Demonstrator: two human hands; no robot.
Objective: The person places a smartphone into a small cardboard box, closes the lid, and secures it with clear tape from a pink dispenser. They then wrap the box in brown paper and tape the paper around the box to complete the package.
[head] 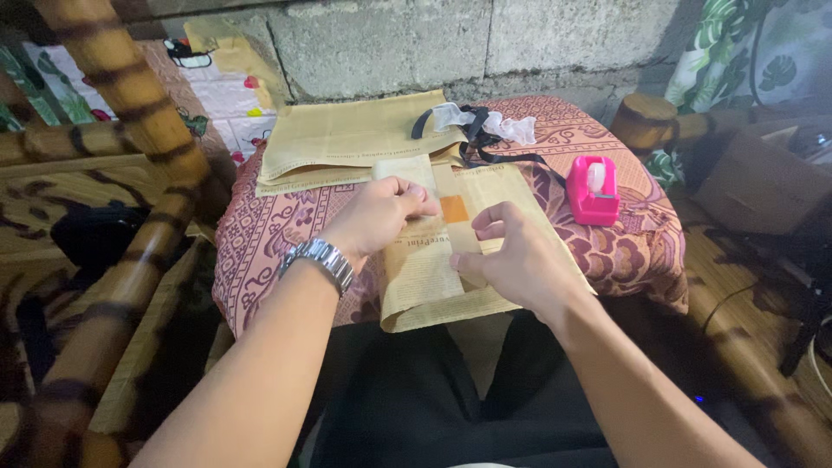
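A: Status?

B: I'm folding a sheet of yellowed newsprint [433,260] on the desk [260,243], mid-crease by the look of it. My left hand [377,217] is pinching the folded flap's top edge, fingers closed on the paper. My right hand [511,260] is pressing the lower part flat, thumb and fingers gripping the fold.

A: Next move needs what?

B: I'd say running the crease down evenly and keeping the edges aligned; the paper's thin and limp, so it's creeping easily.

A: Anything else around?

B: A stack of the same tan newsprint [347,139] is lying behind it, black ribbon with white lace [481,126] beside that, and a glossy pink plastic tape dispenser [593,191] sitting well right on the paisley cloth.
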